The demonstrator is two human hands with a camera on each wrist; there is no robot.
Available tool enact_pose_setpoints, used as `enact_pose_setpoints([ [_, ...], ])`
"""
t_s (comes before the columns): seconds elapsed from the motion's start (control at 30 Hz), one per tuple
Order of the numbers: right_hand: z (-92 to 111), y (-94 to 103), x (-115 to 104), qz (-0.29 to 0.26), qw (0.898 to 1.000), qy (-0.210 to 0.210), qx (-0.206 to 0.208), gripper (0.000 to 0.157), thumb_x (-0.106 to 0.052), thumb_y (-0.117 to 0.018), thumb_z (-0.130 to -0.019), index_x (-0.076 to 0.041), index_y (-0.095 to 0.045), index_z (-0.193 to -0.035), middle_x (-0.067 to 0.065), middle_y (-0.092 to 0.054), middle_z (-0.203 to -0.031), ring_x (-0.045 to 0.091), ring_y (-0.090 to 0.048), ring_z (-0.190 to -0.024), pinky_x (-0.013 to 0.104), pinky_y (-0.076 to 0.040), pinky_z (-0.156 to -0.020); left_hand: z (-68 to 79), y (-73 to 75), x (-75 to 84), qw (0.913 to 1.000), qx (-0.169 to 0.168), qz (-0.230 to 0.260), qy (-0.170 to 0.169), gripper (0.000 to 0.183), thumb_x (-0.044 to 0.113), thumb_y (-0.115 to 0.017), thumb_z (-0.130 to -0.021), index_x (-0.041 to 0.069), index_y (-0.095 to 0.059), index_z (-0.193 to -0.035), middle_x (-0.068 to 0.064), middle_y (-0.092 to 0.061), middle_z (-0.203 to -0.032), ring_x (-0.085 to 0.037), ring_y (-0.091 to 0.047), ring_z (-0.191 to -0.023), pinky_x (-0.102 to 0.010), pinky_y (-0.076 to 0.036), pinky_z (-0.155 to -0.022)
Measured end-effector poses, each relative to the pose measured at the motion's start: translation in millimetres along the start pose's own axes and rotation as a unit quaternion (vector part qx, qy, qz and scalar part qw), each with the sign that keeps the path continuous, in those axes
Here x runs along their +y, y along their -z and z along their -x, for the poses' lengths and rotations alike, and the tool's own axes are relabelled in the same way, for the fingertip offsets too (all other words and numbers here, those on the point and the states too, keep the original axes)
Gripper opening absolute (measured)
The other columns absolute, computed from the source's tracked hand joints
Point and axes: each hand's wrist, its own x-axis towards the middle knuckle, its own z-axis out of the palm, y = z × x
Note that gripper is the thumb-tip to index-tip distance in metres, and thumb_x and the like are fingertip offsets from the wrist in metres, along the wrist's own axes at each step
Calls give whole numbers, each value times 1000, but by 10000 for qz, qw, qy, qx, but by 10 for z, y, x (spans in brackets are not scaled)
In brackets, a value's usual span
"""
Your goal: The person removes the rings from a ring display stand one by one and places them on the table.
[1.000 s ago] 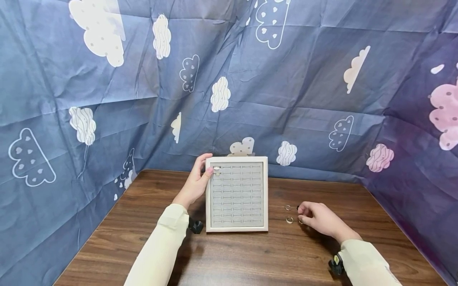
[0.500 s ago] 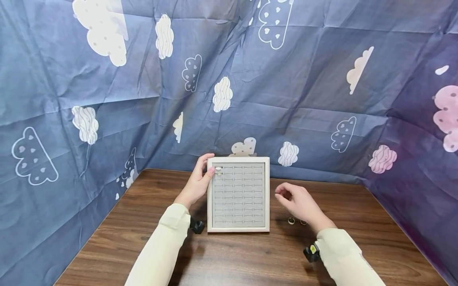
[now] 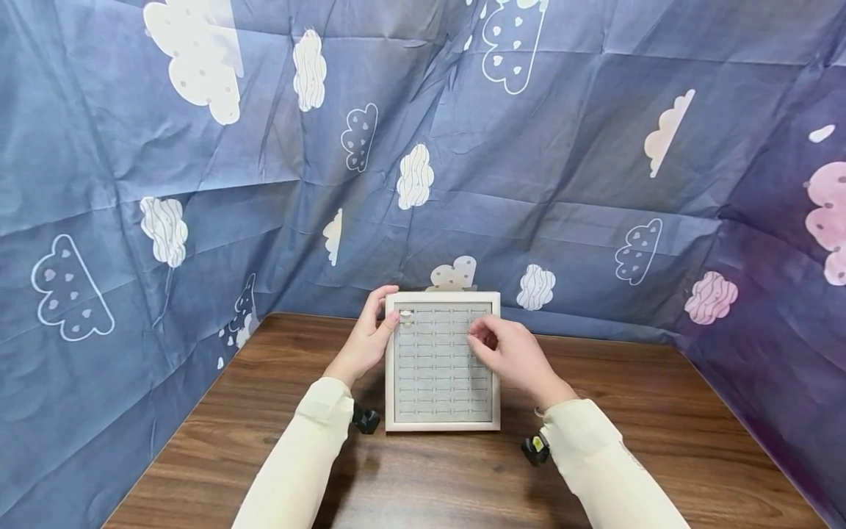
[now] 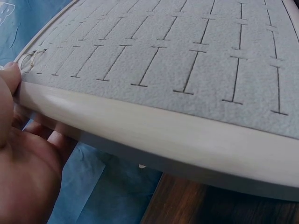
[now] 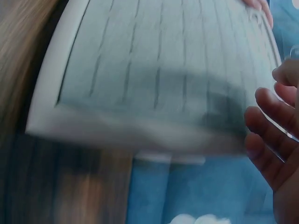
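Observation:
A white-framed ring display tray [image 3: 443, 426], lined with grey slotted foam, stands propped up on the table. My left hand [image 3: 363, 339] grips its upper left edge, thumb in front and fingers behind; in the left wrist view the left hand [image 4: 28, 172] is at the frame's side. Near the thumb, a ring [image 3: 406, 314] sits in a top-left slot, with another ring [image 3: 407, 323] just below. My right hand [image 3: 515, 356] is in front of the tray's right side, thumb and index finger pinched on a small ring, mostly hidden by the fingertips. The right wrist view is blurred, showing curled fingers [image 5: 268, 123].
Near the right sleeve, a loose ring [image 3: 539, 414] lies on the brown wooden table [image 3: 449, 477]. Behind the tray hangs a blue cloth [image 3: 568, 147] printed with clouds.
My right hand has moved left and up from the loose rings on the table to the tray's front. The left hand keeps its grip. The head view has shifted slightly.

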Motion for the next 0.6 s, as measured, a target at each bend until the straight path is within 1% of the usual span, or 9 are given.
enact_pose_setpoints([
  [0.13, -110, -86, -178, 126, 9997, 189, -33, 8, -16, -74, -97, -12, -73, -104, -9, -67, -77, 4, -57, -70, 27, -49, -68, -3, 3, -13, 10000, -39, -17, 22, 49, 11, -48, -115, 9, -32, -161, -25, -53, -140, -21, -66, -101, -30, -59, -83],
  [0.27, -211, -188, -332, 153, 9993, 342, -13, 12, -16, -75, -97, -11, -73, -107, -7, -67, -77, 6, -58, -71, 29, -50, -69, -1, 8, -21, 10000, -36, -18, 42, 49, 11, -48, -115, 10, -32, -161, -24, -52, -143, -22, -67, -102, -31, -60, -84],
  [0.37, -279, -262, -425, 106, 9992, 388, 22, 13, -15, -75, -96, -10, -73, -108, -6, -67, -77, 7, -59, -70, 28, -50, -69, 1, 13, -13, 10000, -7, -64, 65, 47, 12, -48, -115, 13, -33, -161, -23, -53, -143, -25, -67, -104, -31, -60, -84],
  [0.6, -387, -433, -579, 30, 9990, 415, 138, 12, -12, -76, -96, -9, -74, -107, -4, -68, -75, 7, -57, -67, 26, -49, -66, 3, 19, -5, 9998, -27, -214, -33, 46, 12, -47, -116, 12, -34, -160, -25, -54, -142, -25, -64, -111, -31, -60, -85],
])
